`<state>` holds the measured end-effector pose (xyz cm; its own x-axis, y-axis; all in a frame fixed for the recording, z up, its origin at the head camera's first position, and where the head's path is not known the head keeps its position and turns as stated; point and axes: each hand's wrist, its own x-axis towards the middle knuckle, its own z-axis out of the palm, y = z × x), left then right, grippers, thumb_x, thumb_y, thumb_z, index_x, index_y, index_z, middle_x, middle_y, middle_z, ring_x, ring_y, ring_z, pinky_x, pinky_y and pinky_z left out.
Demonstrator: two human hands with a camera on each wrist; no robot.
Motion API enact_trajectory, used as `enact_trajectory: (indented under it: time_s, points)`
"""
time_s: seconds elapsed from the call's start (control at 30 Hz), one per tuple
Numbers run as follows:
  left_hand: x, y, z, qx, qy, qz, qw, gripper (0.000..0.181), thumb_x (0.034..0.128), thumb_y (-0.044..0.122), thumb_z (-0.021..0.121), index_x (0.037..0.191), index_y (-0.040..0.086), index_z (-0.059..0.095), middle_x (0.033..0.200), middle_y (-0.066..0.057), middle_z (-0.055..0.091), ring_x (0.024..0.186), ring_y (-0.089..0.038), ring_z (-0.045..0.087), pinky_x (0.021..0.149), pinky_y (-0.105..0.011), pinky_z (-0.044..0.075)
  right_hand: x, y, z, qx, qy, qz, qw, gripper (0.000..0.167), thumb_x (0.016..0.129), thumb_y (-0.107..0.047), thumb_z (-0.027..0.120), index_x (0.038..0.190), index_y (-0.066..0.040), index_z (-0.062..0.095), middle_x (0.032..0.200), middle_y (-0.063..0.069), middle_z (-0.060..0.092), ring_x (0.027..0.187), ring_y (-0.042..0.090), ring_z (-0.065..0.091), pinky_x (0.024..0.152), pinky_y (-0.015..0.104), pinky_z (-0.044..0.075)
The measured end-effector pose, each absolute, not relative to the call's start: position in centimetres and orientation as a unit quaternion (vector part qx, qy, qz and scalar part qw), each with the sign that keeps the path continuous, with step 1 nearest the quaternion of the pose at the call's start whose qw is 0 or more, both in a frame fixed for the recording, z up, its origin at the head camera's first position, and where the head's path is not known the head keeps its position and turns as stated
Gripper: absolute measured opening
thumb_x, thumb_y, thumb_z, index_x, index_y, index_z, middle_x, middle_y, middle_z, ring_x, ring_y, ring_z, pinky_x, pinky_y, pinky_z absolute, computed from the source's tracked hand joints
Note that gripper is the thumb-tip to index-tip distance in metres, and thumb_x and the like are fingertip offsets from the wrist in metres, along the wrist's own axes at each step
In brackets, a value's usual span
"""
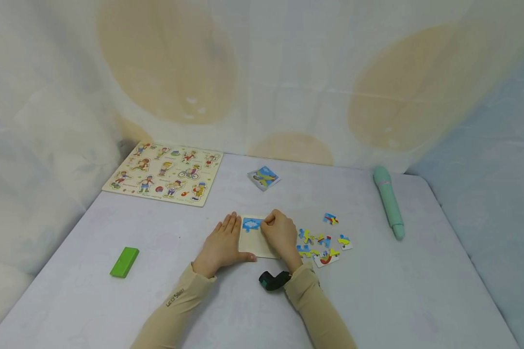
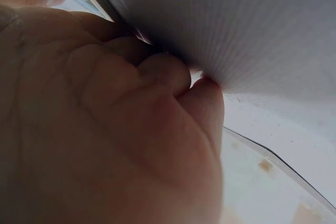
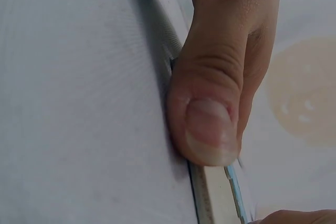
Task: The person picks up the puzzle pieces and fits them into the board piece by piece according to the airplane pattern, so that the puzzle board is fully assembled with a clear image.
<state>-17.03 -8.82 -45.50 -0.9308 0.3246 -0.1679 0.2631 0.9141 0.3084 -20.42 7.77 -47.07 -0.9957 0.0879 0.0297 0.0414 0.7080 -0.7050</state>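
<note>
A pale, square wooden puzzle tray point(image 1: 258, 246) lies before me, with a blue cloud-patterned puzzle section point(image 1: 250, 224) at its upper left. My left hand point(image 1: 222, 244) rests flat along the tray's left edge, fingers straight and thumb spread near the lower edge. At the right end of the blue section, my right hand point(image 1: 281, 235) has curled fingers and pinches a puzzle piece that its fingertips mostly hide. In the right wrist view the thumb point(image 3: 210, 93) lies by the tray's edge. Several loose puzzle pieces point(image 1: 326, 259) are scattered just right of that hand.
A wooden board with sports figures point(image 1: 166, 169) lies at the back left. Behind the tray is a small picture card point(image 1: 264, 178). A green block point(image 1: 124, 262) sits at left, a mint-green stick point(image 1: 388, 202) at right. A black curved device point(image 1: 274, 280) is at the right wrist.
</note>
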Motion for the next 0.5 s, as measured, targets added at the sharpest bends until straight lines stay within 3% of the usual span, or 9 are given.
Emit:
enact_trajectory:
  time_s: [0.2,0.37,0.5]
  points:
    - [-17.0,-8.8,-45.4,0.149,0.973,0.140,0.109,0.117,0.0734,0.066,0.071,0.151,-0.007,0.021,0.159,-0.024,0.018,0.149,-0.036,0.018,0.121,-0.050,0.021,-20.6,8.1,-47.0,-0.020,-0.918,0.395,0.020,0.010,0.084,-0.019,0.070,0.079,-0.012,0.064,0.065,0.000,0.062,0.056,0.010,0.052,0.051,0.021,0.037]
    - [-17.0,-8.8,-45.4,0.144,0.973,0.144,0.111,0.118,0.0726,0.066,0.072,0.150,-0.007,0.022,0.159,-0.024,0.018,0.149,-0.036,0.018,0.121,-0.050,0.022,-21.1,9.4,-46.5,-0.008,-0.870,0.492,-0.030,0.013,0.089,-0.020,0.069,0.094,-0.007,0.067,0.073,0.007,0.069,0.054,0.008,0.057,0.049,0.019,0.040]
    - [-17.0,-8.8,-45.3,0.146,0.973,0.140,0.111,0.118,0.0724,0.066,0.072,0.150,-0.007,0.023,0.159,-0.024,0.019,0.149,-0.036,0.018,0.121,-0.050,0.022,-21.6,11.0,-46.0,-0.024,-0.843,0.536,-0.040,0.018,0.091,-0.018,0.067,0.104,-0.006,0.068,0.083,0.010,0.071,0.058,0.009,0.059,0.051,0.020,0.043]
